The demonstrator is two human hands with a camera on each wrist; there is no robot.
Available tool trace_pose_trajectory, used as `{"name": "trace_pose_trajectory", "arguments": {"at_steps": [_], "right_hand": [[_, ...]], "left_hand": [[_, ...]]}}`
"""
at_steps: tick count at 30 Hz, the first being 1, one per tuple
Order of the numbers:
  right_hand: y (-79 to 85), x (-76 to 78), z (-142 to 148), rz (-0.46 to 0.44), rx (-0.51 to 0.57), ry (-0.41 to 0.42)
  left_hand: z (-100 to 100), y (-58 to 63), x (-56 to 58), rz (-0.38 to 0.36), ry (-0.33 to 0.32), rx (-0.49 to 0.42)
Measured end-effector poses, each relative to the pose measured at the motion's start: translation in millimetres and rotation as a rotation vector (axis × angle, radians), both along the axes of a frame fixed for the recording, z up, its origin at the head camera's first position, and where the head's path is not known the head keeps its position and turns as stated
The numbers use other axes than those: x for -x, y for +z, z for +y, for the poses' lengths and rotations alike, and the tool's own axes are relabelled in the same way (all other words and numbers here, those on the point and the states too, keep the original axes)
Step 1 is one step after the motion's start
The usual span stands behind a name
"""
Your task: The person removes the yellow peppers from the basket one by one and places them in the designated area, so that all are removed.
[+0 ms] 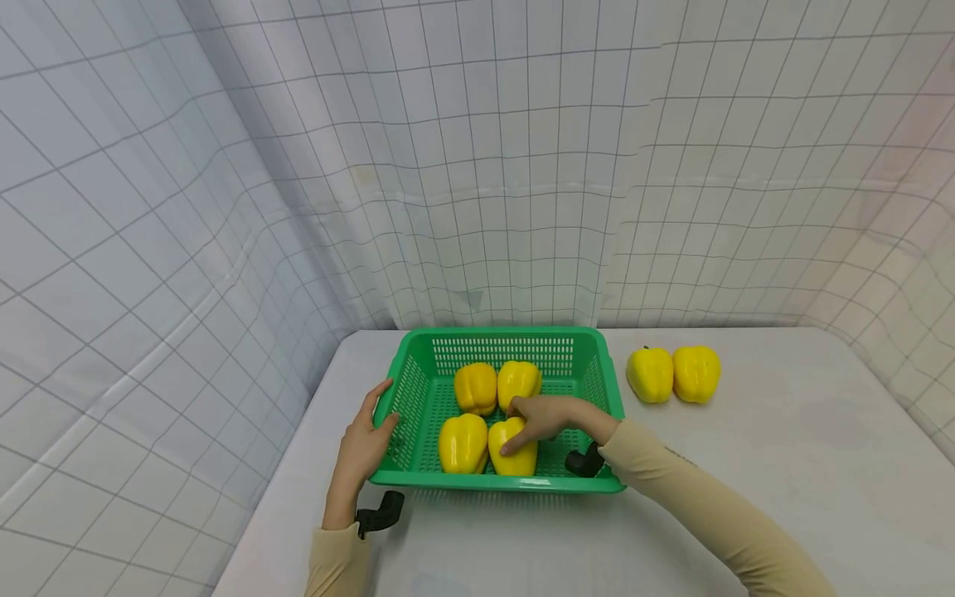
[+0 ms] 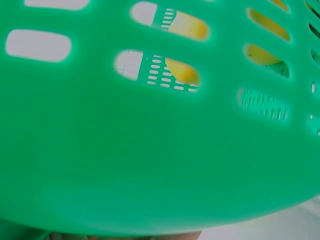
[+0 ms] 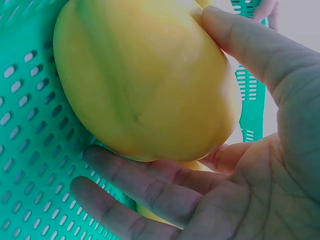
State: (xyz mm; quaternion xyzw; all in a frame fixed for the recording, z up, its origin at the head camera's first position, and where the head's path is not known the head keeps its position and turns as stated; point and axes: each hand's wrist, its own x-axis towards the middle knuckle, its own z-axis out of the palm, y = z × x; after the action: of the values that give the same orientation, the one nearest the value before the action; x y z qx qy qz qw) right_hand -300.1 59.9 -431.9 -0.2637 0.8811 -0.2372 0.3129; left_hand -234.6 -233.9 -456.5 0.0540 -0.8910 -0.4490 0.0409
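A green plastic basket (image 1: 515, 483) with slotted walls holds several yellow bell peppers. My right hand (image 1: 543, 417) reaches over its right side and grips the front right pepper (image 1: 515, 458), thumb on the near side and fingers at the far side. In the right wrist view that pepper (image 3: 145, 80) sits between the thumb (image 3: 250, 42) and the spread fingers. Beside it lies another pepper (image 1: 462, 445); two more, an orange-yellow one (image 1: 475, 388) and a yellow one (image 1: 520, 380), lie behind. My left hand (image 1: 363, 445) holds the basket's left rim, whose green wall (image 2: 150, 150) fills the left wrist view.
Two more yellow peppers, one with a green stem (image 1: 651, 375) and one beside it (image 1: 697, 375), lie on the white table (image 1: 776, 448) right of the basket. Gridded white curtains (image 1: 492, 166) hang behind and at both sides. Black camera mounts (image 1: 382, 512) are on both wrists.
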Motion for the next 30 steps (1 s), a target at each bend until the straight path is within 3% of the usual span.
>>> {"name": "trace_pose_trajectory", "arguments": {"at_steps": [16, 30], "right_hand": [[-1.0, 1.1, 4, -0.015, 0.043, -0.013], [13.0, -0.6, 9, -0.013, 0.118, -0.046]], "left_hand": [[0, -2.2, 0.4, -0.001, 0.002, -0.002], [0, -0.6, 0.3, -0.005, 0.0, 0.002]]}}
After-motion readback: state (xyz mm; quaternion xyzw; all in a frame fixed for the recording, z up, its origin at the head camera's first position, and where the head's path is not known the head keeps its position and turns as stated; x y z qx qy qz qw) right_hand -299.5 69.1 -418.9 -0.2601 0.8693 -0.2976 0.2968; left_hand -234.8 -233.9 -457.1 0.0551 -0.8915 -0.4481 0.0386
